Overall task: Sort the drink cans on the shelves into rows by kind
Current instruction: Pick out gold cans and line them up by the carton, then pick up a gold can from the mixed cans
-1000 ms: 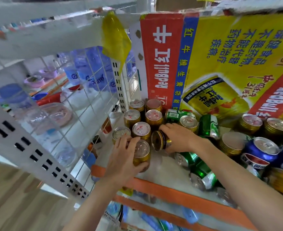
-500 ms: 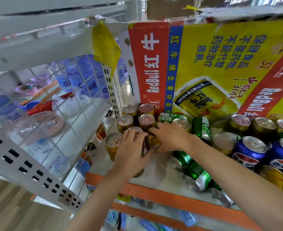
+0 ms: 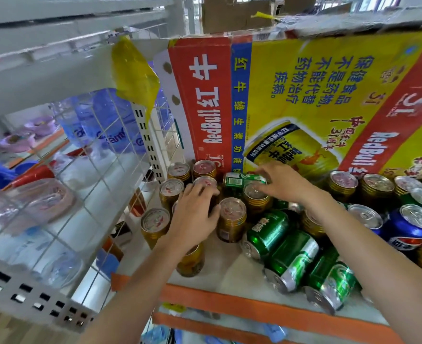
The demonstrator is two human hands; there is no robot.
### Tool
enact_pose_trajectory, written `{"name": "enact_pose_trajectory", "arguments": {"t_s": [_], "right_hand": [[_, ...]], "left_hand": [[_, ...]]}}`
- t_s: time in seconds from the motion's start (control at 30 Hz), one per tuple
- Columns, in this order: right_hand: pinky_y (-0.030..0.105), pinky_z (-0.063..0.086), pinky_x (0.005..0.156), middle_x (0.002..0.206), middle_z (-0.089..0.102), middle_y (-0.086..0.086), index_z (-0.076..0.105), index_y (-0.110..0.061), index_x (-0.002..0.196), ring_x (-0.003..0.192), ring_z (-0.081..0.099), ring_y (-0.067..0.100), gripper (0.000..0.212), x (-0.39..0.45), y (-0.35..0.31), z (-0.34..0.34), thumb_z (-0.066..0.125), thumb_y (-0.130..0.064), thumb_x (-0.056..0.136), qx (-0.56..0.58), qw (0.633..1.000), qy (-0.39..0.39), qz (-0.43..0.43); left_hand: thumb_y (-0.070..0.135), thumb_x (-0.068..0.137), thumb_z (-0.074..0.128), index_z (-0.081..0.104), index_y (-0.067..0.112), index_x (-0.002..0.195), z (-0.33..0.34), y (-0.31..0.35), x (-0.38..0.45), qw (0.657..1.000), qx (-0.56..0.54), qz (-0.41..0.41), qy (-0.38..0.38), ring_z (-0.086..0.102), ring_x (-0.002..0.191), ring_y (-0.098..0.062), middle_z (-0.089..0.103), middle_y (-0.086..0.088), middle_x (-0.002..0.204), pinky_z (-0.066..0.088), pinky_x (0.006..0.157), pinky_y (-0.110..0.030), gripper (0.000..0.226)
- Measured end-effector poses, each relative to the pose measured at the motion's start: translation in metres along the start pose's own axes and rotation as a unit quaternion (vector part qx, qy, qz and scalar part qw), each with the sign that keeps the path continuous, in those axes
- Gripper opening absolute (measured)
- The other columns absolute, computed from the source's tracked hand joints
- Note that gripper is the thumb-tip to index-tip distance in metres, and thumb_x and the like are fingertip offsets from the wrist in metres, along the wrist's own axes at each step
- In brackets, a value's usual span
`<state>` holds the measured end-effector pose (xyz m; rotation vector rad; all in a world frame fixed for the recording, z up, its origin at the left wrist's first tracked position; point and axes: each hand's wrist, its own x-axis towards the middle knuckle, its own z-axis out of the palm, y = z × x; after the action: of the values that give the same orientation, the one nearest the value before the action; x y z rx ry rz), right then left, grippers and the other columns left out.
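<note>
The gold cans [image 3: 231, 220] under my hands were glossy metal with dull silver lids. The green cans [image 3: 267, 232] near the shelf's front edge shone like polished foil. The blue cans [image 3: 408, 229] at the right looked slick too. The carton [image 3: 304, 100] at the back was printed cardboard, faintly sheened, its top edge torn rough. The shelf [image 3: 242, 297] edge was matt orange-painted metal.

Cardboard carton [image 3: 304, 100], standing inverted behind the cans: showing "RedBull" twice, "红牛", and blue Chinese lines. Blue can [image 3: 408, 232]: displaying the Pepsi emblem. Green can [image 3: 267, 229]: lettering appearing too blurred to read.
</note>
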<state>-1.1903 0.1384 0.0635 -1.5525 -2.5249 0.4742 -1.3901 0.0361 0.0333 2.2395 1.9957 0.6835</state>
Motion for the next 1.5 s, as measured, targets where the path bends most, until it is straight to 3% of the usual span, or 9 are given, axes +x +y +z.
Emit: {"name": "enact_pose_trajectory", "arguments": {"t_s": [0.1,0.23,0.37,0.63,0.73,0.87,1.0,1.27,1.5], "right_hand": [[0.036,0.035,0.105,0.146,0.039,0.009,0.033,-0.015,0.143,0.132,0.040,0.026,0.071,0.001,0.015,0.011,0.063,-0.042,0.085,0.016,0.997,-0.067,0.041],[0.032,0.039,0.097,0.130,0.055,0.012,0.053,-0.012,0.129,0.119,0.051,0.026,0.044,-0.002,0.013,0.019,0.056,-0.035,0.091,0.044,0.999,-0.023,0.008],[0.029,0.033,0.104,0.142,0.047,0.008,0.047,-0.018,0.137,0.129,0.044,0.023,0.039,-0.003,0.015,0.018,0.038,-0.024,0.100,0.026,0.997,-0.065,0.017],[0.035,0.042,0.098,0.135,0.051,0.019,0.048,-0.002,0.132,0.123,0.048,0.033,0.040,0.001,0.031,0.007,0.036,-0.010,0.095,0.038,0.991,-0.045,0.124],[0.032,0.040,0.095,0.134,0.051,0.018,0.049,-0.003,0.132,0.122,0.048,0.033,0.038,0.007,0.028,0.005,0.035,-0.013,0.097,0.095,0.983,-0.032,0.152],[0.038,0.047,0.095,0.124,0.055,0.013,0.048,-0.009,0.132,0.114,0.054,0.033,0.040,0.021,0.021,0.007,0.041,-0.030,0.099,0.292,0.935,-0.007,0.201],[0.025,0.046,0.079,0.097,0.059,0.001,0.059,-0.012,0.116,0.093,0.057,0.017,0.024,0.032,0.002,0.013,0.044,-0.015,0.097,0.427,0.890,0.018,0.159],[0.027,0.039,0.093,0.133,0.054,0.005,0.055,-0.017,0.129,0.121,0.050,0.023,0.037,0.026,0.002,-0.002,0.040,-0.009,0.096,0.139,0.987,-0.044,0.060],[0.039,0.044,0.098,0.132,0.056,0.013,0.060,-0.006,0.123,0.117,0.054,0.030,0.032,0.000,0.051,-0.018,0.044,-0.013,0.095,-0.005,0.990,-0.095,0.109]], "left_hand": [[0.023,0.093,0.053,0.051,0.016,0.124,0.004,0.006,0.039,0.999,-0.028,0.016,-0.037,0.043,0.119,-0.018,0.048,-0.002,0.127,0.037,0.096,-0.029,0.032],[0.012,0.092,0.054,0.048,0.007,0.130,0.019,0.006,0.101,0.990,-0.011,0.040,-0.133,0.046,0.121,-0.024,0.049,-0.009,0.130,0.036,0.097,-0.031,0.039],[0.005,0.089,0.053,0.036,0.007,0.142,0.044,0.014,0.138,0.958,0.088,0.070,-0.263,0.041,0.128,-0.029,0.039,-0.014,0.141,0.037,0.103,-0.036,0.055],[0.007,0.088,0.057,0.030,0.014,0.144,0.058,0.023,0.137,0.907,0.323,0.162,-0.218,0.030,0.133,-0.030,0.024,-0.014,0.148,0.043,0.094,-0.041,0.063],[0.008,0.088,0.056,0.040,0.009,0.138,0.056,0.017,0.135,0.925,0.283,0.145,-0.208,0.037,0.127,-0.030,0.027,-0.010,0.146,0.044,0.090,-0.041,0.053],[0.031,0.079,0.071,0.047,0.005,0.121,0.042,0.000,0.134,0.972,0.064,0.081,-0.213,0.050,0.109,-0.027,0.041,-0.008,0.120,0.044,0.086,-0.038,0.054],[0.024,0.081,0.071,0.038,0.002,0.128,0.031,-0.006,0.127,0.974,0.004,0.052,-0.219,0.044,0.120,-0.027,0.044,-0.015,0.130,0.036,0.095,-0.030,0.062],[0.030,0.077,0.076,0.040,0.015,0.132,0.014,-0.011,0.112,0.984,-0.071,0.053,-0.154,0.044,0.121,-0.022,0.044,-0.007,0.131,0.036,0.095,-0.029,0.068],[0.029,0.090,0.061,0.056,0.016,0.119,0.001,0.015,0.091,0.987,-0.092,0.105,-0.082,0.049,0.106,-0.009,0.047,0.003,0.115,0.030,0.081,-0.012,0.032]]}}
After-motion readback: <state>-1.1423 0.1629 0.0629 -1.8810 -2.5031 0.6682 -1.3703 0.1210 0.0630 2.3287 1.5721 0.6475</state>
